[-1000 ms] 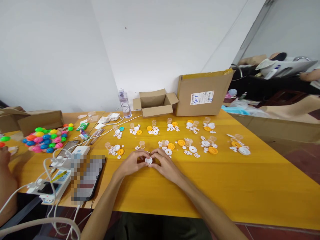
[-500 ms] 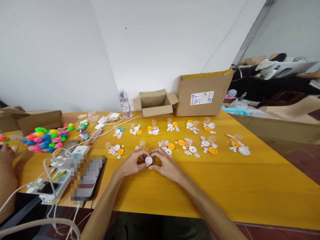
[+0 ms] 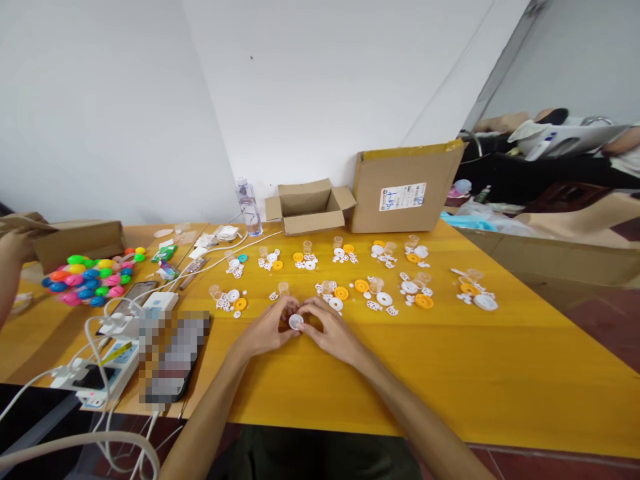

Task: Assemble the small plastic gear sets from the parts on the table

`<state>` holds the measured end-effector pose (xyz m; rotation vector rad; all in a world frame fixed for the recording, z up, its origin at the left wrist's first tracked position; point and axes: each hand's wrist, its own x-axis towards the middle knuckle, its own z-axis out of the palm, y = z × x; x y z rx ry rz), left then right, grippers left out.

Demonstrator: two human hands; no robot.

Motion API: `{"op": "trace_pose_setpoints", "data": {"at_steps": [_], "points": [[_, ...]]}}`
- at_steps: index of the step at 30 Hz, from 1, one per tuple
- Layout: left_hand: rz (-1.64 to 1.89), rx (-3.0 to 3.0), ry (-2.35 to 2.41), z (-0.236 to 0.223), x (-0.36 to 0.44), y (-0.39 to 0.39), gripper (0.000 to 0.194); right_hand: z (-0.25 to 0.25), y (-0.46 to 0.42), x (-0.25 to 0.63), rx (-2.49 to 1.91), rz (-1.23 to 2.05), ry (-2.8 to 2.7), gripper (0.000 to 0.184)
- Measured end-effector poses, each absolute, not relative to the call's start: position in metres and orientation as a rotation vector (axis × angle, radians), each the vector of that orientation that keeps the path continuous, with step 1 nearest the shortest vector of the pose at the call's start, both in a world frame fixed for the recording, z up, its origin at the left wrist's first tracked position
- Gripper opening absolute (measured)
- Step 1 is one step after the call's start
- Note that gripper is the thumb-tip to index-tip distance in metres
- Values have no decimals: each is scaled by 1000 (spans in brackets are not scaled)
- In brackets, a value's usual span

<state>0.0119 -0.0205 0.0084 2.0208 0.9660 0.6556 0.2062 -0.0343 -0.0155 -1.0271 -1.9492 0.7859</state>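
Observation:
A small round white plastic part [image 3: 296, 323] is held between my two hands above the near middle of the table, with a hollow-looking side facing up. My left hand [image 3: 270, 328] curls its fingers round the part's left and far side. From the other side, my right hand [image 3: 327, 325] pinches it with thumb and fingers. Just beyond my hands stands a small clear cup [image 3: 284, 288], with a white perforated piece [image 3: 273, 296] beside it. Right of these lies a group with an orange ring-shaped piece [image 3: 341, 293] and a white disc [image 3: 336, 304].
Two rows of similar part groups cross the table. Behind them stand an open carton [image 3: 313, 212], a large box [image 3: 406, 190] and a bottle [image 3: 249, 208]. Colourful plastic balls [image 3: 90, 280], a power strip [image 3: 117, 373], cables and a phone [image 3: 180, 357] lie left, near a co-worker's hand [image 3: 15, 250].
The white part has turned in my fingers and shows its hollow side. At far left, a co-worker's hand has moved from the table up to a cardboard box.

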Motion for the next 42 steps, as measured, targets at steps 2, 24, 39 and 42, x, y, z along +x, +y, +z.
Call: {"op": "trace_pose_setpoints", "data": {"at_steps": [2, 24, 39, 42], "points": [[654, 2041, 967, 8, 12, -21, 33, -16, -34, 206, -1031, 791, -1949, 12], [653, 2172, 971, 9, 12, -23, 32, -21, -33, 205, -1053, 724, -1980, 8], [741, 2172, 1083, 23, 1, -22, 41, -25, -31, 205, -1039, 694, -1850, 12], [865, 2219, 1198, 24, 0, -18, 25, -26, -31, 204, -1040, 660, -1865, 19]]}}
